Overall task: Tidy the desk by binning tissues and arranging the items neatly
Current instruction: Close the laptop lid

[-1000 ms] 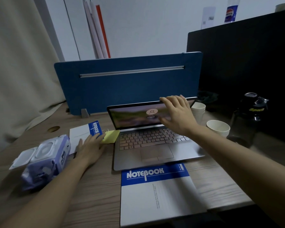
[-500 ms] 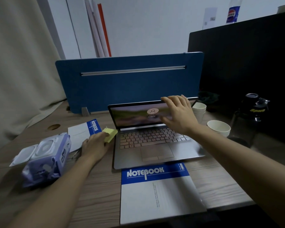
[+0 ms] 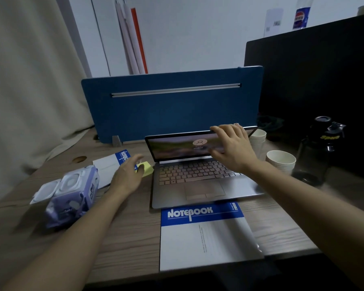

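Resting over the top edge of the laptop lid, the right hand has a spread grip: fingers draped on the rim and thumb against the lit screen, apparently to fold the lid down so the machine sits flat and tidy. The left hand hovers half-curled beside the laptop's left edge, its grip loose around the yellow sticky pad; whether it actually pinches the pad I cannot tell. Just behind that hand lies a small notebook, askew, and toward the bench's left edge a purple wet-wipe pack sits with its flap open. A large notebook overhangs the bench's front edge, touching the laptop's front. Paper cups and a dark bottle crowd the right side. No loose tissue shows.
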